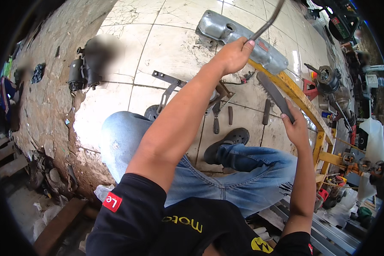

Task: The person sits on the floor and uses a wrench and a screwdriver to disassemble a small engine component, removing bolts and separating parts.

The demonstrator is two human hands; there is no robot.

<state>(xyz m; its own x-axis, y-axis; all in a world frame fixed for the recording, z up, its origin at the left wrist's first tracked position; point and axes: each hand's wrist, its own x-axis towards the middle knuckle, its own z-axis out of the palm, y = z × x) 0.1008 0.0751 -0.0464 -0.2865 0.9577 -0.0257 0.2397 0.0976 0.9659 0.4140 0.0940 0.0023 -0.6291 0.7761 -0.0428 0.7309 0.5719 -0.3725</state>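
Observation:
My left hand (235, 56) is closed around a thin, bent dark metal rod (269, 22), which slants up and away to the right. Beyond that hand, partly covered by it, lies a silver ribbed metal engine cover (217, 26) with a round hole in its top. My right hand (297, 126) grips the handle end of a dark wire brush (274, 92). The brush points up and left toward the cover, apart from it. Under my left forearm is a drilled metal bracket (166, 78), partly hidden.
A yellow metal frame (305, 94) runs along the right. On the tiled floor lie a scraper (216, 118), a short metal bar (230, 115) and a flat dark tool (266, 112). Dark motor-like parts (77, 73) stand left. Assorted parts clutter the far right.

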